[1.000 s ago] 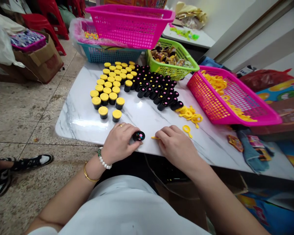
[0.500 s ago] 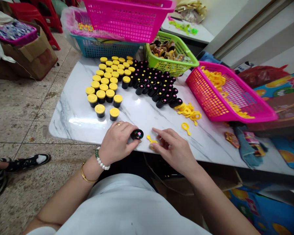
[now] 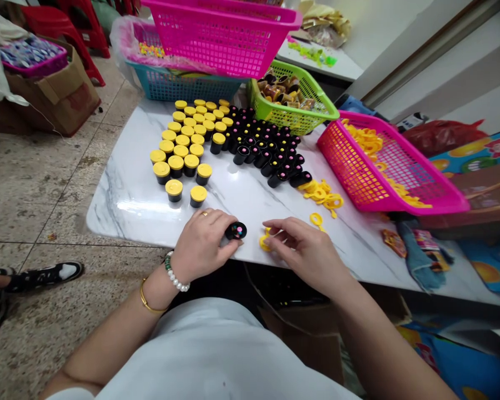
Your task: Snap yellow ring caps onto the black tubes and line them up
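My left hand point(image 3: 204, 236) pinches the black cup point(image 3: 235, 231), likely light, stiff: hold mid-wall. Beside it, I can't tell whether my right hand point(image 3: 306, 251) pinches the yellow piece point(image 3: 264, 243).

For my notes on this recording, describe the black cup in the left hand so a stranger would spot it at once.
Find the white marbled table and its near edge. There the left hand grips the black cup, whose open mouth shows a pink piece inside. Other open black cups cluster farther back; this one alone is held in a hand.
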The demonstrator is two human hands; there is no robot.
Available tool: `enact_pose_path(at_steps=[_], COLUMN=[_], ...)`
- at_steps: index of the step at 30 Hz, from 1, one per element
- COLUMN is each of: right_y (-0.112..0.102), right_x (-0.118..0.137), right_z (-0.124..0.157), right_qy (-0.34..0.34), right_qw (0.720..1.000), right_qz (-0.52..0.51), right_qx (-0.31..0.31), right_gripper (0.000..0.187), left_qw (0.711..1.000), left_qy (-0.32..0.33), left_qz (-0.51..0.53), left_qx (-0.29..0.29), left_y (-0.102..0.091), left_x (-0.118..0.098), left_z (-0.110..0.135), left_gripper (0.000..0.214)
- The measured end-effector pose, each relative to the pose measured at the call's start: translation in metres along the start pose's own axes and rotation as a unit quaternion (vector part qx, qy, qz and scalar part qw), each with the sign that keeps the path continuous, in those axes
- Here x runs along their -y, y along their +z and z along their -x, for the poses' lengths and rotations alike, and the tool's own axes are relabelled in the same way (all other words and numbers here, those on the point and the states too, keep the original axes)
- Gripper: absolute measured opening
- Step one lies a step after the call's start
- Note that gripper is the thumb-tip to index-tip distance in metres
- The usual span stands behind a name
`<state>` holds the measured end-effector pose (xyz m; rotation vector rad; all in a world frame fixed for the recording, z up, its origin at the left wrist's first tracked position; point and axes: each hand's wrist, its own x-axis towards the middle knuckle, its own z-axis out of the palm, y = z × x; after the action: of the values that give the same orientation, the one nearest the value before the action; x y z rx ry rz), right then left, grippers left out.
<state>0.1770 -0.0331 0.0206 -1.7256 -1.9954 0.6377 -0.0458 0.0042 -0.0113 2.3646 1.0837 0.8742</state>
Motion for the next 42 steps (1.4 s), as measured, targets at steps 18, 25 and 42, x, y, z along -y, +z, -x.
enact_pose_path(at_steps=[18,25,42], right_y=[0.011,0.005,-0.042], right_x=[0.008,0.009,-0.087], right_z=[-0.007,-0.02,0.068], right_qy=[0.057,-0.011,0.123], right_qw=[0.99,0.99,0.944], right_qz=[0.128,0.121,0.092], right_qx=[0.018,0.066,-0.292], right_gripper=[0.025,0.021,0.014], left_qw=[1.0,1.0,0.997], left_qy=[-0.01,-0.006,0.065], left_qz=[0.004,0.003,-0.036], left_qx=[0.012,0.003,-0.032], left_y=[-0.001,-0.001,0.003], left_x=[-0.001,0.001,0.005], left_z=[0.0,0.001,-0.001], left_gripper=[0.017,0.019,0.022])
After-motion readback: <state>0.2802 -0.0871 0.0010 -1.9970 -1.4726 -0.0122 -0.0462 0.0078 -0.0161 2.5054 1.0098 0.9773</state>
